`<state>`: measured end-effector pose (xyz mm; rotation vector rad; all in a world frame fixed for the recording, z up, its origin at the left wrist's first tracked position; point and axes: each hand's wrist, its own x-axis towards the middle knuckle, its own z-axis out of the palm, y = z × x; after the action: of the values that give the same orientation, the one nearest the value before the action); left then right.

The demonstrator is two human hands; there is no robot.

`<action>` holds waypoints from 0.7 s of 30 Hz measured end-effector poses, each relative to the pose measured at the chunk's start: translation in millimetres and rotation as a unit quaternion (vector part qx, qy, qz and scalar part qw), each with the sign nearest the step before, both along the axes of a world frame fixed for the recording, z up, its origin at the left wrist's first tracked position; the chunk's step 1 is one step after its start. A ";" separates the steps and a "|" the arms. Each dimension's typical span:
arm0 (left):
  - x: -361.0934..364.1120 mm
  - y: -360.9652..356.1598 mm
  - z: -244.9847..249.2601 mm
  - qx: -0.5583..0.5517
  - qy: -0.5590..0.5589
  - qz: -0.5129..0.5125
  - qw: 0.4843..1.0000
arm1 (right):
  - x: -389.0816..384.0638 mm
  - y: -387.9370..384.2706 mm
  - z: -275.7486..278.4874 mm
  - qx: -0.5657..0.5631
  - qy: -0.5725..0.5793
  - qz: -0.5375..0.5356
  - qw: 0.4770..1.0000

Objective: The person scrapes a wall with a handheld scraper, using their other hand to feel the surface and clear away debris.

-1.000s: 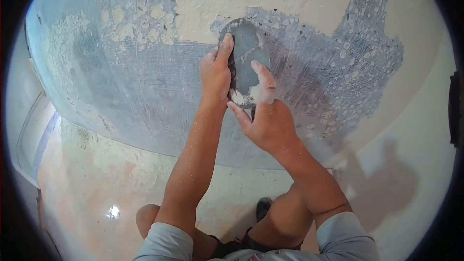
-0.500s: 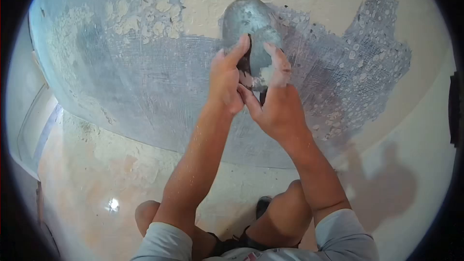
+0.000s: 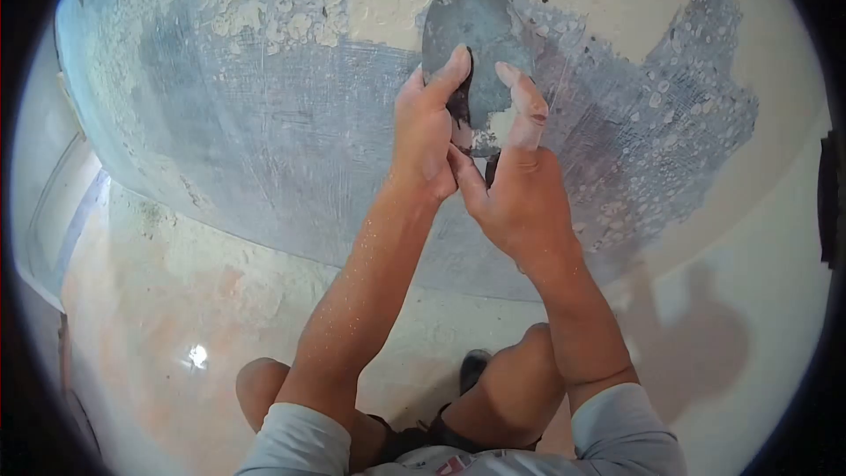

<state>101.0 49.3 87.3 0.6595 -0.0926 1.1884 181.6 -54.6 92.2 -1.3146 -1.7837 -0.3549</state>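
Observation:
A grey, round-ended trowel (image 3: 480, 22), smeared with pale compound near its lower end, is held up against the curved wall. My left hand (image 3: 427, 128) is closed on its left side, thumb lying on the flat face and the other fingers mostly hidden. On the lower right, my right hand (image 3: 520, 167) grips it, with a finger along the face and the thumb low beside my left palm. Pale residue coats the fingers. Dark parts show beside my left thumb and below the blade; their shape is partly covered.
The curved wall (image 3: 291, 150) is grey and scratched, with cream coating (image 3: 397, 0) across the top and patchy pale spots at right. A pale, stained floor (image 3: 159, 300) lies below, under my bent legs. A white curved panel stands at far left.
Both hands and the trowel have shifted slightly right and up in view, and the wall has shifted right too. The grip looks much the same.

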 end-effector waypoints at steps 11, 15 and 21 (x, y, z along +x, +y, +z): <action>2.7 -11.3 -4.5 -0.017 0.030 0.035 0.999 | -0.1 -7.5 -7.1 -0.015 0.003 -0.013 1.000; -1.4 -12.2 8.1 -0.005 0.026 0.040 0.999 | -1.9 0.1 0.1 -0.014 0.005 -0.019 1.000; 1.5 -11.3 3.6 -0.002 0.035 0.049 0.998 | 1.7 -2.0 -8.6 0.002 -0.018 -0.027 0.999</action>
<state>102.5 38.0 90.9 0.7090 0.0015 1.2587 183.3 -56.6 83.6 -1.3627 -1.7780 -0.4142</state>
